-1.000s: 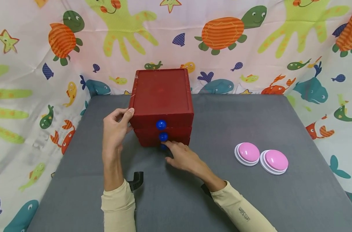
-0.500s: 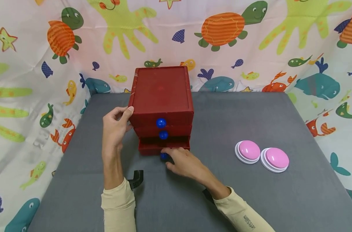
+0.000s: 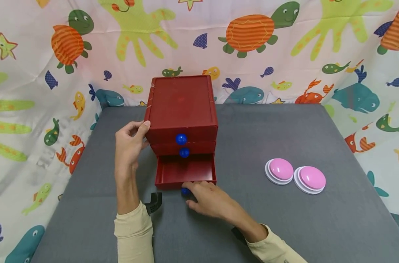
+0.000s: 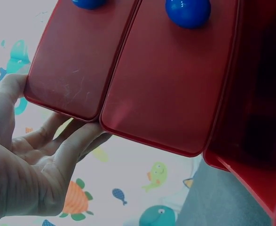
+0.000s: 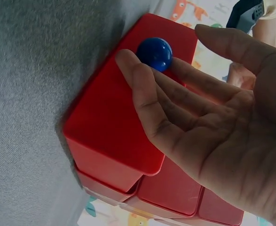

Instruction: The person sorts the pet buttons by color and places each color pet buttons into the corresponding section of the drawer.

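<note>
A dark red box of small drawers (image 3: 182, 104) stands at the table's far middle, with three blue knobs down its front. My left hand (image 3: 128, 149) holds its upper left front edge, thumb at the top corner and fingers along the side. The bottom drawer (image 3: 199, 170) is pulled out, and nothing shows in the visible part of its inside. My right hand (image 3: 209, 199) hooks its fingers round the bottom drawer knob (image 5: 155, 54), thumb held apart in the right wrist view. The upper knob (image 3: 181, 138) and middle knob (image 3: 184, 152) are untouched; their drawers are closed.
Two pink push buttons on white bases (image 3: 309, 179) sit side by side on the grey table (image 3: 252, 135), right of the box. A cloth (image 3: 186, 36) printed with sea animals hangs behind and along the sides. Black straps with camera mounts (image 3: 154, 203) are on the wrists.
The bottom drawer has slid out toward me, from closed to well open, with my right hand drawing its knob. My left hand keeps its place on the box.
</note>
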`<state>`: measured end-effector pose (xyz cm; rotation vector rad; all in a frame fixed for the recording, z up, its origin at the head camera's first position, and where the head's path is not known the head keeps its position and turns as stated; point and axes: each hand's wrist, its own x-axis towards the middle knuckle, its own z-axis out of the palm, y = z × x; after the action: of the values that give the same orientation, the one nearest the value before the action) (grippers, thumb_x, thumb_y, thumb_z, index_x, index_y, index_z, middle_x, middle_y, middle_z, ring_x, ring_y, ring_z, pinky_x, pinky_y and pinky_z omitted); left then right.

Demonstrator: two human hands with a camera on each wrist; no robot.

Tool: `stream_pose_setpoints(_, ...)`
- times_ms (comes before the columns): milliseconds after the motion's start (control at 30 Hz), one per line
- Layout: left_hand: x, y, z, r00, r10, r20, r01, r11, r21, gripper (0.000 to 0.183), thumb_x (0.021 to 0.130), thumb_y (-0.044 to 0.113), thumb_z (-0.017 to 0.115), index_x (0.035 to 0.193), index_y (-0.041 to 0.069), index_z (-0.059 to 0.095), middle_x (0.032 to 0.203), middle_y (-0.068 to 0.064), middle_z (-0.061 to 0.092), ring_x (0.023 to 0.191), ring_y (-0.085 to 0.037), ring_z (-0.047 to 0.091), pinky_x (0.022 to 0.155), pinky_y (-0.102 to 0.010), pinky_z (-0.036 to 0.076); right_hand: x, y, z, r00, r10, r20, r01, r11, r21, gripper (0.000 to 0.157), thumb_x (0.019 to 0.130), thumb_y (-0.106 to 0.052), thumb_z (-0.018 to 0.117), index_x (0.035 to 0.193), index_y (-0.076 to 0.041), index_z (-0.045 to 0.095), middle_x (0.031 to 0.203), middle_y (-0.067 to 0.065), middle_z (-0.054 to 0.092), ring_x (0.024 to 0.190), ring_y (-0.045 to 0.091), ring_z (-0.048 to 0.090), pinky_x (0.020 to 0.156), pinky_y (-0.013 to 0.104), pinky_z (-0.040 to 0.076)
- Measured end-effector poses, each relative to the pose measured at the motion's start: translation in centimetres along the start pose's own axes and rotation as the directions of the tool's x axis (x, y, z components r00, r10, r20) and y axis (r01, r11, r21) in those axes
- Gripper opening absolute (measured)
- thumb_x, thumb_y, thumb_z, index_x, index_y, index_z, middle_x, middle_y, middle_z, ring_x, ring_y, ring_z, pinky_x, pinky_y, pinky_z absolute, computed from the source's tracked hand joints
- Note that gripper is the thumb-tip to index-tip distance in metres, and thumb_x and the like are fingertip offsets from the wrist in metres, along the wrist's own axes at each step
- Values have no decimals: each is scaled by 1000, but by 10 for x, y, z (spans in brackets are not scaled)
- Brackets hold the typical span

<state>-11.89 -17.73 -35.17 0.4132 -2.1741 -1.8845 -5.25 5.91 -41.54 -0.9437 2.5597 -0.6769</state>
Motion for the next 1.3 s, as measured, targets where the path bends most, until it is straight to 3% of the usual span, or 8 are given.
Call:
stream_pose_setpoints(233,0,-1,0,1000,10,-4,-10,1000,-2,39,99,38,71,118,4,73,118,0,65,104,-17,65,75,-19,62,-6,-5,1,998,-17,54,16,1000,13,47,97,-23,75,140,-9,63,113,3,75,82,6,58,77,23,53)
stream_pose_setpoints(567,-1,-2,-1,1000,-11,-5,11,999,33,40,100,40,69,121,7,72,123,-1,65,107,-17,64,84,-24,63,-10,-7,2,998,5,63,-5,1000,-7,47,97,-31,75,140,-15,64,124,0,75,87,4,60,86,27,56)
stream_pose_setpoints(733,-1,0,-1,1000,-12,-11,12,1000,27,41,99,40,70,123,6,72,117,1,64,104,-17,65,82,-25,63,-18,-10,-10,999,9,41,-14,990,138,37,97,-26,76,129,-11,71,99,-1,75,74,3,55,70,21,50)
stream_pose_setpoints(833,-1,1,0,1000,-15,-9,15,1000,15,43,99,38,71,126,5,71,114,1,63,103,-17,66,77,-21,63,-25,-10,-20,1000,14,-14,-10,976,218,22,97,-23,76,115,-12,75,86,-6,70,72,1,57,67,19,49)
stream_pose_setpoints(967,-1,2,0,1000,-20,6,20,1000,6,46,98,38,72,130,5,69,115,0,63,101,-16,69,74,-18,62,-34,-2,-36,990,52,-134,-14,963,269,6,97,-22,75,101,-17,75,85,-9,72,75,1,63,69,19,54)
stream_pose_setpoints(1167,-1,3,-3,1000,-26,11,26,1000,0,46,98,38,72,132,6,68,115,0,62,99,-14,70,73,-17,62,-44,23,-61,956,132,-264,-39,943,330,8,98,-23,73,103,-18,76,89,-7,75,80,7,67,73,22,57)
stream_pose_setpoints(1300,-1,4,-2,999,-29,18,29,1000,4,47,98,38,72,132,7,68,115,0,62,99,-14,71,74,-17,62,-51,42,-73,928,184,-325,-94,957,276,13,97,-24,75,107,-15,76,101,0,77,89,13,72,79,31,60)
